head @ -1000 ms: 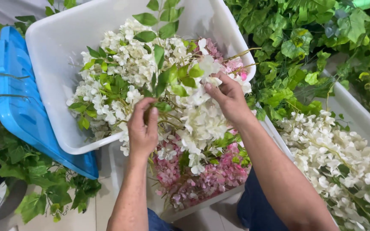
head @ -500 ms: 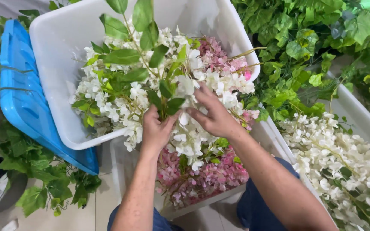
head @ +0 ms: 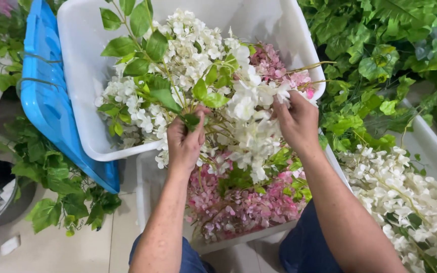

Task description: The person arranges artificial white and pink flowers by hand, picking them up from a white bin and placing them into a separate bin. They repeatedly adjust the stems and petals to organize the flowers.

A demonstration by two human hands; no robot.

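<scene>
Blue lid [head: 51, 101] leans against the white bin's left side. Green leafy vines [head: 380, 55] top right. Second tub of white blossoms [head: 410, 202] far right.

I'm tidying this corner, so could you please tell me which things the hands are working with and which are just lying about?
In hand:
- left hand gripping the leafy white artificial flower stems
- right hand on the same white blossoms
- white plastic tub under them
- pink flower sprays below

Lying about:
- blue plastic lid
- green leaf garlands
- white blossoms in the right-hand bin
</scene>
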